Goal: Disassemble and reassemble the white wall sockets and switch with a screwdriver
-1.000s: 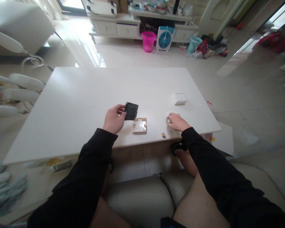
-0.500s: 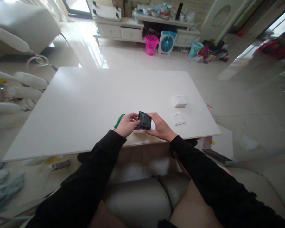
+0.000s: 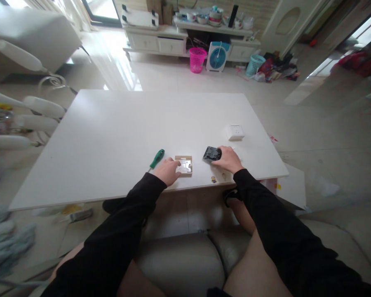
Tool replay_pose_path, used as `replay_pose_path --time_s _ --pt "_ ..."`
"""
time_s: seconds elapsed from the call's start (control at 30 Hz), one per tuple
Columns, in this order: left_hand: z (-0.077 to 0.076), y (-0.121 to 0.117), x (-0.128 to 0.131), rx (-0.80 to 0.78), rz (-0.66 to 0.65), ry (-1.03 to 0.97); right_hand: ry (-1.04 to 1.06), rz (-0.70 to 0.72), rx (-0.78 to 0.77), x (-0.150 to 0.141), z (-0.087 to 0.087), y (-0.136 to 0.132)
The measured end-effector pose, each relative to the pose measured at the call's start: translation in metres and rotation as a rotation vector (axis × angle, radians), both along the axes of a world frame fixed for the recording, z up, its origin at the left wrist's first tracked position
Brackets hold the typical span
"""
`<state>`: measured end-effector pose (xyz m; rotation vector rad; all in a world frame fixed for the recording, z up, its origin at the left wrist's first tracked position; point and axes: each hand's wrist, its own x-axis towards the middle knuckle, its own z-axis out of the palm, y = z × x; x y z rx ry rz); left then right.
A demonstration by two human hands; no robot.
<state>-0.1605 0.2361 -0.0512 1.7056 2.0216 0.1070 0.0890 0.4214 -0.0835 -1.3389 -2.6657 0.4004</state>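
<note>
My right hand (image 3: 230,160) is closed around one end of a black socket module (image 3: 210,154), held just over the tabletop or resting on it; I cannot tell which. My left hand (image 3: 167,170) grips the left side of a shallow, open white mounting box (image 3: 188,166), which lies near the table's front edge. Beside that hand, a screwdriver (image 3: 157,159) with a green handle lies on the table, its tip partly hidden. Small bits (image 3: 213,179) sit below the right hand. A white cover plate is mostly hidden behind the right hand.
A white wall socket (image 3: 235,132) stands on the right part of the white table (image 3: 126,123). Beyond the table are a pink basket (image 3: 197,60), a blue fan (image 3: 217,57) and a low cabinet (image 3: 145,41). White-padded chair parts (image 3: 43,106) border the left side.
My right hand has carried the black module to the right, off the left hand. My left hand has left the module and moved slightly down to the white box, which now shows.
</note>
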Motion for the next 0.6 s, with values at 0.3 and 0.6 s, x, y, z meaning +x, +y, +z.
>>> replay_pose_path --time_s 0.3,0.6 --pt "-0.038 0.000 0.007 -0.025 -0.017 -0.009 0.091 0.000 0.018 -0.005 -0.027 -0.005" --pt "-0.030 0.013 0.015 0.131 0.157 -0.187 0.522 -0.108 -0.251 -0.048 -0.029 -0.050"
